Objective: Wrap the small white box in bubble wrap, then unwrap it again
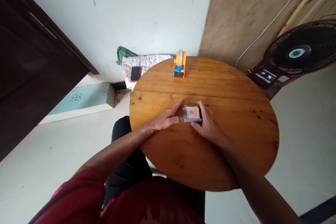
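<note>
Box (192, 113), flat — between left grip (168, 118), right grip (210, 126)

Tape dispenser (180, 63) near the far edge of the tabletop (223, 84), phone (135, 74) on a printed sack (146, 60) by the wall (147, 10), green bag (124, 54) beside the sack, door (34, 49) at left, fan (286, 46) at right

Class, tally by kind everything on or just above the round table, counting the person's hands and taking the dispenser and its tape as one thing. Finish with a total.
Small packet: 1
Tape dispenser: 1
Hands: 2 (left hand, right hand)
Total: 4
</note>
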`<state>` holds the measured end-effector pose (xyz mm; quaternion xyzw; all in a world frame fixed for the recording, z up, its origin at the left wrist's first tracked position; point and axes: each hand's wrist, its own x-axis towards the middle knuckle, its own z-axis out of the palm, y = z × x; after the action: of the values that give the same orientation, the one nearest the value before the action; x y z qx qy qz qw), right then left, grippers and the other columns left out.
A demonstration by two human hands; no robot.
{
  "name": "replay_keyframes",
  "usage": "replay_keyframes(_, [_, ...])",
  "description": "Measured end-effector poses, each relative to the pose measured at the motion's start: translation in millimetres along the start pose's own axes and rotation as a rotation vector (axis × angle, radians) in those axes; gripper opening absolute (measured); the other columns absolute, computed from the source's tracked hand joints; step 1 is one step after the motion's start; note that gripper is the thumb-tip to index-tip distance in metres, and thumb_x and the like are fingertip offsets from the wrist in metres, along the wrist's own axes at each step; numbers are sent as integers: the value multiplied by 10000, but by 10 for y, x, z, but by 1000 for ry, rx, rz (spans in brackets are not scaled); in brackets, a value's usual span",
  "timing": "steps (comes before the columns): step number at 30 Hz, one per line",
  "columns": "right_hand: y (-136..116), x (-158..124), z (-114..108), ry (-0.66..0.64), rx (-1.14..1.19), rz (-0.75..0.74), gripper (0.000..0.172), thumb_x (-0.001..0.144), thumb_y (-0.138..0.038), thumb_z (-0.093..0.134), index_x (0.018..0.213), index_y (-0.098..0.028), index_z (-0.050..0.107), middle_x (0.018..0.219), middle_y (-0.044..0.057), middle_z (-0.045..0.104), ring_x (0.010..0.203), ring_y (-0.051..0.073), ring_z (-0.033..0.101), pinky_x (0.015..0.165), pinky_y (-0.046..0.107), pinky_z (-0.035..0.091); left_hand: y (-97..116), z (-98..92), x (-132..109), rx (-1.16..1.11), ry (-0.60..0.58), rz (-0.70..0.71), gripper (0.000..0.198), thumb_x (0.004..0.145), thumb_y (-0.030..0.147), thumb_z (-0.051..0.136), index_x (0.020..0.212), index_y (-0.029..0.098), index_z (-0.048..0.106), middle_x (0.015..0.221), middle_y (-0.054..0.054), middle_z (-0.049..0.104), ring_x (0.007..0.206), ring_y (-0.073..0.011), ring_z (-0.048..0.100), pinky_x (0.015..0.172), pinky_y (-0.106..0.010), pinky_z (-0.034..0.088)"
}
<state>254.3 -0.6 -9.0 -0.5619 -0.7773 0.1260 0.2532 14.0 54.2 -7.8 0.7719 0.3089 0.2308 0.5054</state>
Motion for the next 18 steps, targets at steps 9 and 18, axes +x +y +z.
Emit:
replay_keyframes(9, [-132,-37,230,59,-115,36,683,966,-302,390,1568,-44,200,1540,271,448,1470,343,396,1206,612,275,217,580,54,-213,202,-153,850,984,492,499,1627,167,48,1711,-110,7,1588,-261,-10,1310,-483,34])
replay_keyframes(18, [-137,-9,216,40,-80,9,776,895,-307,493,1561,-27,211,1529,296,448,1446,382,421,1184,640,288,162,576,102,-325,306,-160,772,917,346,594,1591,217,242,1671,-95,268,1566,-283,208,1295,-531,151])
